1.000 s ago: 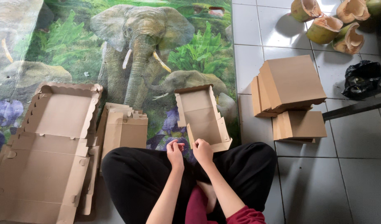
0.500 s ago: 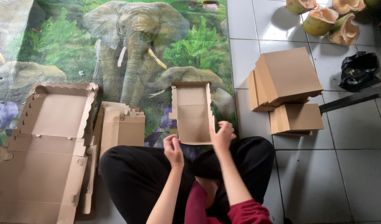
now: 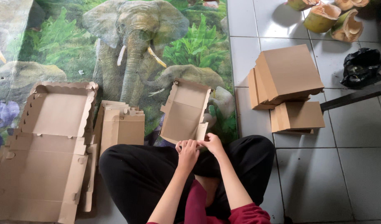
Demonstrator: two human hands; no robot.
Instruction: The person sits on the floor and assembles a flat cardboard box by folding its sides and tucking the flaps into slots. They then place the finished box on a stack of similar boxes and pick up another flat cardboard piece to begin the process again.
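Observation:
A brown cardboard box blank [image 3: 184, 112], partly folded with its side walls raised, lies on the mat in front of my crossed legs. My left hand [image 3: 187, 150] and my right hand [image 3: 212, 143] meet at its near edge, fingers pinching the near flap. The far end of the box points away from me, tilted slightly right.
A large unfolded cardboard blank [image 3: 45, 145] lies at the left, with a pile of flat blanks [image 3: 120, 126] beside it. Folded boxes [image 3: 286, 79] are stacked on the white tiles at the right. Cut coconut husks [image 3: 327, 16] and a black bag [image 3: 360, 66] sit at the far right.
The box has turned from straight to leaning right. My right hand slid from its right side down to the near edge, and both hands now grip the near flap together.

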